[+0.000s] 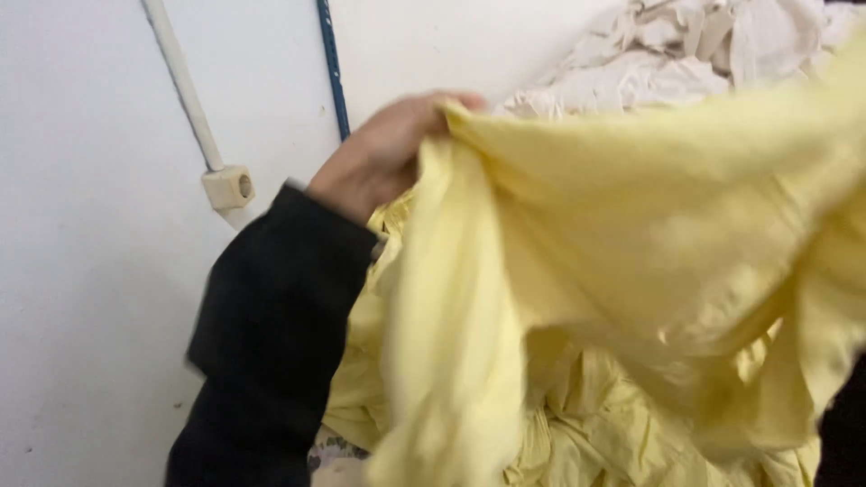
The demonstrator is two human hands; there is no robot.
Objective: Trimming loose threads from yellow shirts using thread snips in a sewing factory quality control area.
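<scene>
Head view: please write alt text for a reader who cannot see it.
A left hand in a black sleeve grips the edge of a pale yellow cloth, lifted over more yellow fabric. Behind lie a heap of off-white cloth and a white wall with two pipes.

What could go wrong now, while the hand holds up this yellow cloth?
1. The left hand grips the yellow cloth only at one edge, so it might slip down onto the yellow heap.
2. The raised cloth hides much of what lies beneath.
3. It may brush the white cloth pile behind.
</scene>
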